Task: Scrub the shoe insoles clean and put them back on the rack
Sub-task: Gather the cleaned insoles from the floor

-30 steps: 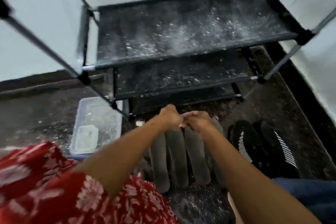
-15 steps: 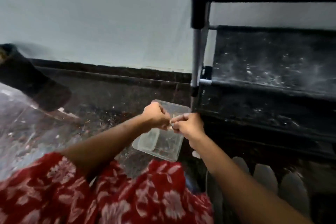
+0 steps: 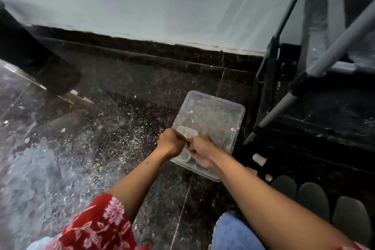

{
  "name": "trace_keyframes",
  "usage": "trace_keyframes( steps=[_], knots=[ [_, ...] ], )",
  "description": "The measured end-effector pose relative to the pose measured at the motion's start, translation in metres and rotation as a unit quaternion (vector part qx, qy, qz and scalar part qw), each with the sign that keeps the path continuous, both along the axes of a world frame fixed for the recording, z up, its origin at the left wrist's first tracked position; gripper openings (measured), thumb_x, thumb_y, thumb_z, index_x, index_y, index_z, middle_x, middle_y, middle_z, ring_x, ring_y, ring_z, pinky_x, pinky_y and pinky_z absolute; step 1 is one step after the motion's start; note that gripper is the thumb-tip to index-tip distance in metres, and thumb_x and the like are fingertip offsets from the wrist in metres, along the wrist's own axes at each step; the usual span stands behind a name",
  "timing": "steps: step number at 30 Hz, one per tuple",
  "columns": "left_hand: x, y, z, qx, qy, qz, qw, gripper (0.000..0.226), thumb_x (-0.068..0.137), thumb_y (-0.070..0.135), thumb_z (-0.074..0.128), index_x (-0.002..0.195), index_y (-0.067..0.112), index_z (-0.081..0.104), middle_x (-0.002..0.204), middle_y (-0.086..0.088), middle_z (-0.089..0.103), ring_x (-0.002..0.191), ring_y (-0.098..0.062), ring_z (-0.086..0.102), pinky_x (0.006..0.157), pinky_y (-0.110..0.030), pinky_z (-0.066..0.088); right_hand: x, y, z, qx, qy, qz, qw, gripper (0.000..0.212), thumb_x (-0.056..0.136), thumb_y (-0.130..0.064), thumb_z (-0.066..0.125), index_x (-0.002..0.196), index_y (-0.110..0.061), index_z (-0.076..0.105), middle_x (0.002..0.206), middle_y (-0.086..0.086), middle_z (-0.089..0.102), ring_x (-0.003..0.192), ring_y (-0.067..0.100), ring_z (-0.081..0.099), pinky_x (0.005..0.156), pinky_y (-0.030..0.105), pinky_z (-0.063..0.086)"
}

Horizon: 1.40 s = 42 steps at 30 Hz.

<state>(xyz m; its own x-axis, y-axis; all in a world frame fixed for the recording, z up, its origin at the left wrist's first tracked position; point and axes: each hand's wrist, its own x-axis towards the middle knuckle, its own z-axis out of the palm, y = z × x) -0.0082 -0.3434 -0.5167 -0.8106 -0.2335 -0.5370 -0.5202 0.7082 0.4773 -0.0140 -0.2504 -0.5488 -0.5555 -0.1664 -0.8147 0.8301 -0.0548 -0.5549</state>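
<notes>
Hands meet over near end of clear plastic container on dark speckled floor. Left hand and right hand both curled, fingertips together, pinching something small between them; what it is cannot be told. Insoles stand in row near right, dark grey, just beside shoe rack at far right. White grit scattered on floor left of container.

Clear glossy plastic tub, polished speckled stone floor, matt grey insoles
</notes>
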Motion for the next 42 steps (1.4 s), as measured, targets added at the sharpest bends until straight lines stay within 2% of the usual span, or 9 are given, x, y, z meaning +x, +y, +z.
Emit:
trace_keyframes(
  steps=[3,10,15,19,21,23,30,32,42],
  knots=[
    [0.000,-0.004,-0.019,-0.004,-0.021,-0.009,1.000,0.023,0.087,0.006,0.056,0.103,0.003,0.072,0.112,-0.018,0.068,0.109,-0.026,0.061,0.092,-0.031,0.044,-0.001,-0.003,-0.009,-0.004,-0.041,-0.001,0.999,0.037,0.086,0.015,0.021,0.063,-0.007,0.041,0.046,-0.002,0.037,0.052,0.007,0.030,0.045,0.017,0.022],
    [-0.006,-0.002,-0.055,0.002,-0.068,-0.031,0.997,0.028,0.087,0.011,0.053,0.096,-0.013,0.064,0.110,-0.034,0.061,0.107,-0.040,0.059,0.082,-0.044,0.049,0.000,-0.005,-0.016,-0.014,-0.043,-0.036,0.998,0.040,0.083,0.014,0.023,0.057,-0.010,0.042,0.046,0.002,0.033,0.050,0.010,0.030,0.051,0.022,0.024],
    [-0.012,0.002,-0.052,-0.048,-0.118,-0.078,0.989,0.038,0.092,0.015,0.045,0.115,-0.013,0.054,0.123,-0.031,0.056,0.115,-0.040,0.054,0.090,-0.043,0.046,0.004,0.010,-0.006,-0.019,-0.031,-0.051,0.998,0.031,0.090,0.007,0.032,0.094,0.008,0.063,0.072,0.009,0.050,0.060,0.013,0.045,0.057,0.024,0.042],
    [-0.019,0.011,-0.026,-0.115,-0.153,-0.169,0.967,0.042,0.093,0.020,0.046,0.128,-0.004,0.050,0.133,-0.022,0.053,0.122,-0.033,0.052,0.096,-0.034,0.043,0.014,0.048,0.018,0.000,0.011,-0.058,0.998,0.030,0.092,0.006,0.039,0.116,0.020,0.052,0.099,0.031,0.063,0.087,0.037,0.064,0.095,0.045,0.047],
    [-0.027,0.020,-0.006,-0.122,-0.171,-0.214,0.954,0.038,0.093,0.019,0.045,0.122,-0.003,0.053,0.126,-0.019,0.058,0.114,-0.032,0.057,0.090,-0.034,0.048,0.021,0.073,0.033,0.015,0.031,-0.057,0.998,0.023,0.093,0.005,0.040,0.097,0.013,0.061,0.083,0.026,0.061,0.067,0.026,0.066,0.066,0.026,0.055],
    [-0.034,0.038,0.025,-0.096,-0.194,-0.234,0.948,0.024,0.094,0.016,0.048,0.105,-0.003,0.057,0.101,-0.016,0.064,0.093,-0.030,0.065,0.074,-0.034,0.054,0.029,0.102,0.049,0.045,0.048,-0.064,0.996,0.025,0.094,0.001,0.044,0.073,-0.006,0.056,0.067,0.009,0.052,0.050,0.011,0.050,0.046,0.016,0.041],
    [-0.016,0.145,0.131,0.002,-0.232,-0.317,0.920,0.018,0.097,0.017,0.049,0.097,0.001,0.056,0.090,-0.013,0.059,0.067,-0.021,0.059,0.069,-0.031,0.054,0.066,0.213,0.097,0.187,0.047,-0.084,0.978,0.023,0.083,-0.003,0.058,0.061,-0.010,0.058,0.063,0.009,0.060,0.058,0.022,0.057,0.062,0.037,0.053],
    [-0.001,0.179,0.142,0.011,-0.247,-0.333,0.910,0.017,0.099,0.018,0.045,0.100,0.004,0.054,0.090,-0.012,0.058,0.067,-0.021,0.057,0.067,-0.029,0.053,0.081,0.240,0.099,0.215,0.043,-0.100,0.971,0.026,0.080,-0.003,0.059,0.055,-0.011,0.058,0.062,0.009,0.060,0.055,0.021,0.055,0.052,0.037,0.049],
    [0.099,0.256,0.021,0.034,-0.177,-0.168,0.969,0.048,0.086,0.033,0.053,0.122,0.001,0.054,0.127,-0.016,0.058,0.113,-0.034,0.058,0.093,-0.038,0.049,0.177,0.299,0.049,0.322,-0.008,-0.046,0.946,0.020,0.085,-0.024,0.062,0.066,-0.017,0.058,0.078,0.009,0.064,0.075,0.024,0.062,0.077,0.036,0.056]
  ],
)
